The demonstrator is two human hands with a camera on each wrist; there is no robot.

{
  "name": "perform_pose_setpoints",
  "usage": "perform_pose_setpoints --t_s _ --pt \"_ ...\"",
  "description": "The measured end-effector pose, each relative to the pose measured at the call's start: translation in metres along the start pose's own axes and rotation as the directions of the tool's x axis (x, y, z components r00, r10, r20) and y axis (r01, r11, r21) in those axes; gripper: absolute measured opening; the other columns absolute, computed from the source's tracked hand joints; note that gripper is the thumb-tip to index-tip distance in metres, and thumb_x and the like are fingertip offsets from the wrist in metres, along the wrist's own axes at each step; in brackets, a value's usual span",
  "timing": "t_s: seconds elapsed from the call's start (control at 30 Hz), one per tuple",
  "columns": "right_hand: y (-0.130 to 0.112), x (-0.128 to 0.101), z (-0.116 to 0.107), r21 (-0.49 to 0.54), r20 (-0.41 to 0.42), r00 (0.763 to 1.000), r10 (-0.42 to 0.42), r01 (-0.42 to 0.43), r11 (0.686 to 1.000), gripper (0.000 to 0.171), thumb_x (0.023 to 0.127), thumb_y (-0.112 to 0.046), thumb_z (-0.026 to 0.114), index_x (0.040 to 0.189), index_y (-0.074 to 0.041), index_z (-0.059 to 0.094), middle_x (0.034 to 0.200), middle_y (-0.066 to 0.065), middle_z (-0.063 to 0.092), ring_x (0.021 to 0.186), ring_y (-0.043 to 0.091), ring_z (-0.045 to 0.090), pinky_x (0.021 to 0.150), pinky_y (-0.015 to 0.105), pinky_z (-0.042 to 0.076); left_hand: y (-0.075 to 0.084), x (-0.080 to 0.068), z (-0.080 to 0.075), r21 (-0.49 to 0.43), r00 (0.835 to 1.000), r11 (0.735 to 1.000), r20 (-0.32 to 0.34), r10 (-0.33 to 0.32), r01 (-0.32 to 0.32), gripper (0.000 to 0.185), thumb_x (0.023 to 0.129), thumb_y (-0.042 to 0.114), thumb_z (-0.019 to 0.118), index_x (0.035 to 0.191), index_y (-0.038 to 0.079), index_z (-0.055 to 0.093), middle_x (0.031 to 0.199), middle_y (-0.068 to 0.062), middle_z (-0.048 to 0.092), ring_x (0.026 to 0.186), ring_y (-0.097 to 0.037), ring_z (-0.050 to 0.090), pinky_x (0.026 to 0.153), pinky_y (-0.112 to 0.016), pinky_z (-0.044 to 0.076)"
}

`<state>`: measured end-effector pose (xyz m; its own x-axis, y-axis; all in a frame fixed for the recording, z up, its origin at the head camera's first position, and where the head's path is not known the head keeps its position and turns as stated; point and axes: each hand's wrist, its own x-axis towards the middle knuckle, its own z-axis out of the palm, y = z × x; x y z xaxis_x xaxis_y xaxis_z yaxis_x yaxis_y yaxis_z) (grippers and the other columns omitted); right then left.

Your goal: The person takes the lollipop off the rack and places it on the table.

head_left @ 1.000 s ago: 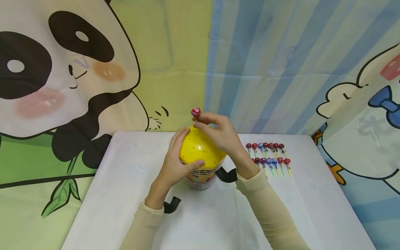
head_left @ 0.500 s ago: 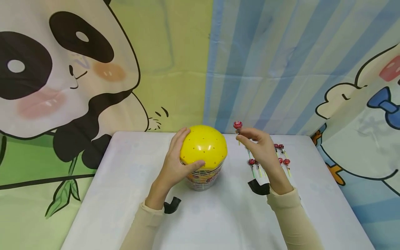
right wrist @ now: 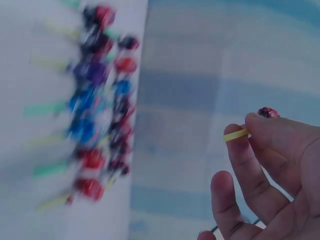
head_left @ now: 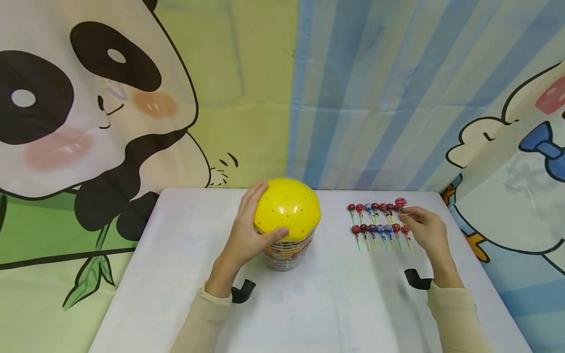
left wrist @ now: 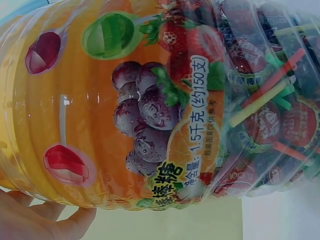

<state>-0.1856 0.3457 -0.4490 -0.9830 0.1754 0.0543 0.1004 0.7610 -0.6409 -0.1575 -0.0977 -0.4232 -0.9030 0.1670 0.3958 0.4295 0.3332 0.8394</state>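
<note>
A clear ribbed jar (head_left: pixel 286 257) with a yellow domed top (head_left: pixel 289 208), dotted with small holes, stands mid-table. Lollipops with coloured sticks (left wrist: pixel 265 102) show through its wall in the left wrist view, beside a fruit-printed label (left wrist: pixel 145 110). My left hand (head_left: pixel 247 238) grips the jar's top from the left, thumb across the front. My right hand (head_left: pixel 427 233) pinches a red-wrapped lollipop (head_left: pixel 400 201) by its yellow stick (right wrist: pixel 235 135), held up over the right end of the lollipop rows.
Two rows of lollipops lie on the white table right of the jar, a back row (head_left: pixel 375 206) and a front row (head_left: pixel 372 229), in red, blue and purple wrappers. Behind the table (head_left: pixel 176 274) hangs a cartoon-printed cloth (head_left: pixel 247 98).
My right hand has moved away from the jar's top to the right, carrying the lollipop to the far end of the rows. The left hand and jar have stayed put.
</note>
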Motion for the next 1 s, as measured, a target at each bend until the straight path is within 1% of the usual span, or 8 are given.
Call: perform_pose_setpoints --t_s 0.13,0.27,0.37,0.43,0.5,0.63,0.8,1.0 --pt "0.038 0.009 -0.007 -0.057 0.025 0.991 0.135 -0.133 0.989 0.052 0.101 -0.042 0.057 0.131 0.0 0.062 0.122 0.029 0.063 0.104 0.044 0.057 0.07 0.05 0.048 0.001 0.0 -0.001 0.006 1.0 1.0 -0.01 0.01 -0.01 0.095 0.077 0.052 0.082 0.156 0.038 0.031 0.162 0.01 0.021 0.138 -0.023 0.037 0.101 -0.057 0.043" --pt "0.072 0.014 -0.005 -0.108 0.066 0.961 0.269 -0.261 0.959 0.048 0.1 -0.036 0.059 0.128 0.003 0.061 0.12 0.03 0.063 0.102 0.046 0.054 0.078 0.059 0.042 0.0 0.0 -0.001 0.01 1.0 1.0 -0.009 0.012 -0.011 0.095 0.077 0.052 0.081 0.156 0.039 0.03 0.162 0.009 0.021 0.138 -0.022 0.037 0.101 -0.057 0.044" --pt "0.092 0.017 -0.002 -0.134 0.09 0.938 0.336 -0.322 0.937 0.044 0.1 -0.032 0.061 0.125 0.004 0.062 0.117 0.029 0.062 0.104 0.048 0.051 0.091 0.072 0.031 -0.001 0.0 0.0 0.014 1.0 1.0 -0.006 0.009 -0.009 0.095 0.077 0.052 0.081 0.156 0.04 0.03 0.162 0.01 0.02 0.138 -0.022 0.037 0.101 -0.056 0.044" --pt "0.102 0.019 0.001 -0.139 0.106 0.924 0.368 -0.353 0.925 0.042 0.1 -0.03 0.062 0.124 0.004 0.061 0.117 0.029 0.061 0.108 0.05 0.048 0.096 0.079 0.02 -0.001 0.0 0.0 0.012 1.0 1.0 -0.006 0.011 -0.011 0.095 0.077 0.052 0.081 0.156 0.039 0.03 0.162 0.01 0.02 0.138 -0.022 0.037 0.101 -0.057 0.043" --pt "0.109 0.02 0.004 -0.144 0.115 0.913 0.391 -0.374 0.916 0.041 0.099 -0.029 0.062 0.123 0.004 0.062 0.117 0.03 0.06 0.112 0.052 0.045 0.098 0.082 0.01 -0.001 0.0 0.001 0.008 1.0 1.0 -0.005 0.012 -0.012 0.094 0.077 0.052 0.081 0.156 0.039 0.03 0.162 0.011 0.021 0.138 -0.022 0.037 0.101 -0.057 0.043" --pt "0.114 0.021 0.009 -0.156 0.123 0.904 0.41 -0.39 0.907 0.038 0.098 -0.027 0.063 0.12 0.005 0.062 0.111 0.029 0.061 0.113 0.053 0.043 0.099 0.083 0.005 0.0 0.0 0.001 0.001 1.0 1.0 -0.003 0.008 -0.008 0.094 0.077 0.052 0.081 0.155 0.039 0.031 0.162 0.011 0.021 0.138 -0.022 0.037 0.102 -0.056 0.043" --pt "0.112 0.021 0.013 -0.196 0.122 0.913 0.389 -0.362 0.911 0.035 0.099 -0.025 0.062 0.117 0.005 0.064 0.105 0.026 0.064 0.11 0.052 0.047 0.098 0.083 0.008 0.001 0.0 0.001 0.007 1.0 1.0 -0.006 0.005 -0.005 0.094 0.077 0.052 0.081 0.155 0.039 0.031 0.162 0.008 0.021 0.138 -0.023 0.038 0.101 -0.057 0.043" --pt "0.108 0.021 0.016 -0.236 0.12 0.923 0.367 -0.332 0.913 0.035 0.099 -0.025 0.061 0.117 0.005 0.064 0.12 0.03 0.06 0.117 0.056 0.043 0.098 0.084 0.008 0.001 0.001 0.001 0.008 1.0 1.0 -0.004 -0.004 0.004 0.094 0.077 0.053 0.081 0.155 0.041 0.03 0.161 0.016 0.019 0.138 -0.022 0.037 0.102 -0.057 0.043"
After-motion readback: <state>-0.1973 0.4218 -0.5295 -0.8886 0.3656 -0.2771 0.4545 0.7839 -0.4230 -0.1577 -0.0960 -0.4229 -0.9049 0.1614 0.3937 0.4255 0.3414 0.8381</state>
